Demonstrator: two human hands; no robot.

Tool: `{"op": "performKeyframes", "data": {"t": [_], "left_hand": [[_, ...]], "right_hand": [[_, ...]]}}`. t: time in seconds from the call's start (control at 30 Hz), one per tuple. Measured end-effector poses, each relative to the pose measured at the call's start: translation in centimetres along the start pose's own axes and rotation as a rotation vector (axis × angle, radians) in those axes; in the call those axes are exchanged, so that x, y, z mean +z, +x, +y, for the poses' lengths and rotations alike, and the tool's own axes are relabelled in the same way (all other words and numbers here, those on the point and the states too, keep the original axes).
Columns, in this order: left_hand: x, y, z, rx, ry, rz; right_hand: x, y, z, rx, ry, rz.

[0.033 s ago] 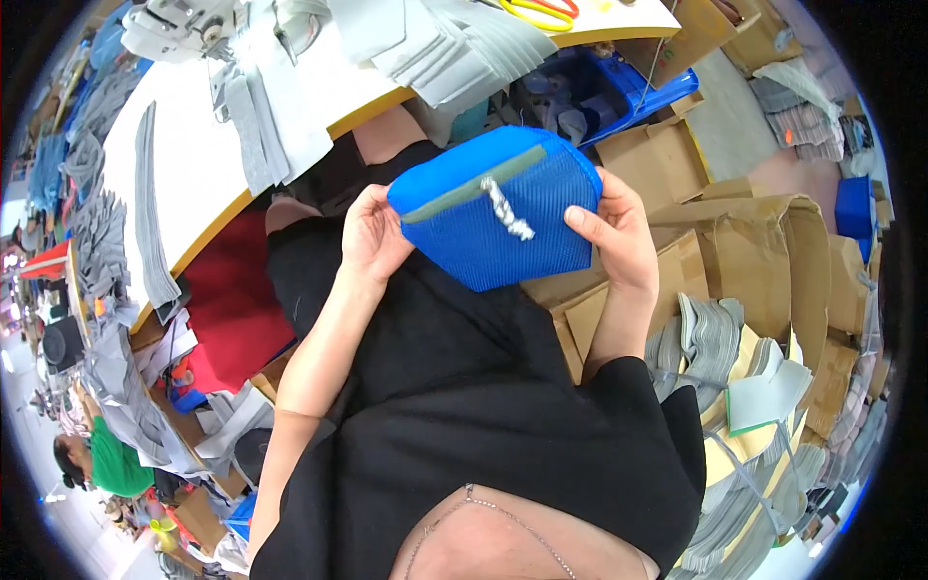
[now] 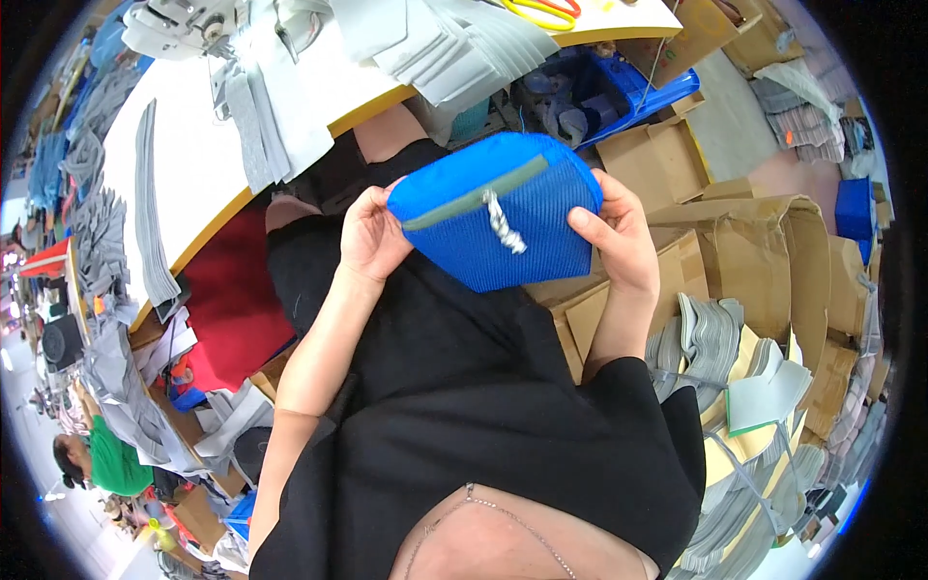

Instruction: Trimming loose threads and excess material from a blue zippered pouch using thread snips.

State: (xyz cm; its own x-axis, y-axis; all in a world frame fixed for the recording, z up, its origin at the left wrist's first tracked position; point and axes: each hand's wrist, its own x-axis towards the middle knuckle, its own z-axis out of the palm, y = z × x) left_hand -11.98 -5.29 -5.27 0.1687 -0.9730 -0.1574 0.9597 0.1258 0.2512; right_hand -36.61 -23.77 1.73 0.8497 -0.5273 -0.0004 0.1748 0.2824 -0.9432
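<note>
Held up over my lap is a blue pouch (image 2: 541, 227) with a mesh front, a smooth upper part and a grey-green strip running slantwise across it. A short white and grey cord (image 2: 502, 222) dangles from the strip. My left hand (image 2: 376, 235) pinches the pouch's left corner. On the opposite edge my right hand (image 2: 622, 232) grips it, thumb on the mesh front and the other fingers behind, mostly hidden.
Ahead stands a white table (image 2: 193, 145) with a sewing machine (image 2: 179, 29), stacked grey fabric pieces (image 2: 454, 48) and strips. A blue bin (image 2: 638, 97) and cardboard boxes (image 2: 749, 232) are to the right, near bundled grey pieces (image 2: 735, 503). Far left, a person in green (image 2: 116, 459) works.
The pouch has tilted slightly in my hands, and its upper edge sits a little lower. The cord has swung and hangs lower. Both hands keep their hold.
</note>
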Motion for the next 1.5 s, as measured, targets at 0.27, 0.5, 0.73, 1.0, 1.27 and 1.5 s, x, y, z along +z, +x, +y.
{"op": "performKeyframes", "data": {"t": [0.27,0.5,0.73,1.0,1.27,1.5], "left_hand": [[-1.3,-2.7,2.4,-0.090,0.392,0.048],[-0.5,-3.2,2.9,-0.050,0.515,0.090],[0.2,-2.9,3.1,-0.059,0.876,-0.055],[1.7,-5.1,4.5,-0.117,0.829,-0.037],[3.6,-8.8,7.5,-0.075,0.828,-0.142],[9.6,-19.8,17.0,0.551,0.988,0.129]], "right_hand": [[1.6,0.4,-0.4,0.061,-0.055,-0.129],[2.0,0.4,-0.1,0.049,-0.074,-0.122],[2.3,0.7,-1.0,0.056,-0.117,-0.139],[3.1,1.9,-0.7,0.058,-0.161,-0.147],[7.0,4.6,0.7,0.045,-0.105,-0.103],[10.8,7.6,3.2,-0.014,-0.172,-0.197]]}}
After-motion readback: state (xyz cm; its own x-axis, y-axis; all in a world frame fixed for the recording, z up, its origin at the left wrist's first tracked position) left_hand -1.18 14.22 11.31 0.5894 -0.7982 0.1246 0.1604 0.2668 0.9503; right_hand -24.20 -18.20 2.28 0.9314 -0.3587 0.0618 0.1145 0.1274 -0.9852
